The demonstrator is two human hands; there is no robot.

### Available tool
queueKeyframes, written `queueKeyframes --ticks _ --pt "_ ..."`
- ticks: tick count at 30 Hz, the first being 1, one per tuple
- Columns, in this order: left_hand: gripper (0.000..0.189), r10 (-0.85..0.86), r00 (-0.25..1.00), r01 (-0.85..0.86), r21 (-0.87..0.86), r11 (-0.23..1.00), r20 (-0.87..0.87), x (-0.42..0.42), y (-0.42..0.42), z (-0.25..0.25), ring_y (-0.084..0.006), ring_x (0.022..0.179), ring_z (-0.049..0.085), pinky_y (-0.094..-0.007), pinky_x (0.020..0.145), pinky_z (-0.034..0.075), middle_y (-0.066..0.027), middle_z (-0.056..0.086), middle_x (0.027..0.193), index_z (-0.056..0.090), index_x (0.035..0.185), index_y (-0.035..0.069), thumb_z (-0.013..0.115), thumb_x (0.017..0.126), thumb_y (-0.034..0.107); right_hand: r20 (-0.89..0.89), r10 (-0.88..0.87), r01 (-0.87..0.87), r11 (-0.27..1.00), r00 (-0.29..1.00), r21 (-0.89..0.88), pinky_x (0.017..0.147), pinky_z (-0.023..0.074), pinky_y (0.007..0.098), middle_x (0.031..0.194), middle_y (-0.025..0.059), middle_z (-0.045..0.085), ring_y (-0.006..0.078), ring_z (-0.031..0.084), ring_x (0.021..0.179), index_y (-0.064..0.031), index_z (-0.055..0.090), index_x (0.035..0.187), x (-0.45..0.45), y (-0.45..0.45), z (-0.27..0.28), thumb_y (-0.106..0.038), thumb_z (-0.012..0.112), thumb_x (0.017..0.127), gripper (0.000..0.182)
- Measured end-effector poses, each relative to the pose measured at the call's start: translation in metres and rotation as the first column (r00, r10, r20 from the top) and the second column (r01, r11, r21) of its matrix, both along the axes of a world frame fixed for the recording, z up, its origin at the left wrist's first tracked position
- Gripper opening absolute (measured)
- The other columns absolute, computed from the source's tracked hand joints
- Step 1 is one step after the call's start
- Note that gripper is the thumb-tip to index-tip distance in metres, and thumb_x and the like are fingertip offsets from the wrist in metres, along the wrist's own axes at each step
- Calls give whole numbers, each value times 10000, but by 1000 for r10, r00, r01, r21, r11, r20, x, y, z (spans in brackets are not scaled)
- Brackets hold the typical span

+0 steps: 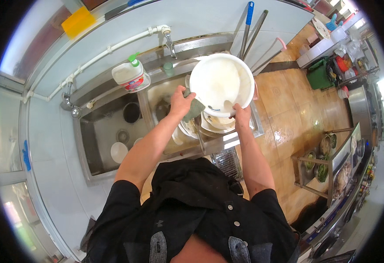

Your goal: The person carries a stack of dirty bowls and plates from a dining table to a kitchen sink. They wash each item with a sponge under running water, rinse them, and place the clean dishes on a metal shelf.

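My right hand [241, 115] grips the near rim of a large white basin [220, 82], which is tilted so its inside faces me. Some cloudy residue and a dark mark show on its inner wall. In my left hand [181, 102] is a green-grey scouring cloth [194, 110], held at the basin's left side. Below the basin, several soiled white plates [216, 123] are stacked at the right part of the sink, partly hidden by it. A long-handled utensil [200, 136] leans over the sink's front edge beside the plates.
The left sink basin [105, 131] holds a white bowl [119, 152] and a dark round container [132, 112]. A soap pump bottle [132, 77] and a green cup [168, 69] stand behind. Taps [170, 46] project from the wall; long handles [246, 29] lean at right.
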State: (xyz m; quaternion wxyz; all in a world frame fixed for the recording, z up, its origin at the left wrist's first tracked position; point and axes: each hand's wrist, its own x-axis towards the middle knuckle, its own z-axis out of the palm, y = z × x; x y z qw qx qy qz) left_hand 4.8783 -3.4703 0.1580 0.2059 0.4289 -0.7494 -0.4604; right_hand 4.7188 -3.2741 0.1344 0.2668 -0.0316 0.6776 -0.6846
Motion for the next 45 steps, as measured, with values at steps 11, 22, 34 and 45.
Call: queueKeyframes --ticks 11,22,34,45 --pt "361 -272 841 291 -32 956 -468 -36 28 103 -274 1080 613 -362 968 467 -175 643 1150 575 1222 19 566 863 56 93 -134 143 985 987 -100 924 504 404 1222 167 588 296 603 1090 -7 486 1383 16 0 -31 -324 630 904 592" --pt "631 -710 540 839 -353 414 451 8 73 -2 -391 1467 321 -511 1217 265 -167 317 1605 460 1507 195 665 910 212 -171 -8 5 1000 985 -19 1039 415 369 1315 172 603 254 562 1195 0 463 1450 29 2 21 -310 577 1017 544" --pt "375 -434 784 607 -401 686 445 21 0 -53 -407 1181 577 -456 965 516 -175 583 1333 646 1196 91 567 839 11 -518 502 -40 744 693 667 942 503 492 1199 277 556 446 618 1058 -216 412 1536 22 23 71 -402 592 966 625" --pt "316 -340 938 347 -226 910 69 -15 -5 86 -466 1062 608 -505 875 488 -254 650 1136 559 1248 66 572 944 149 -554 291 34 864 780 502 967 486 510 1231 313 567 469 606 1115 -234 398 1546 16 29 62 -391 589 983 615"
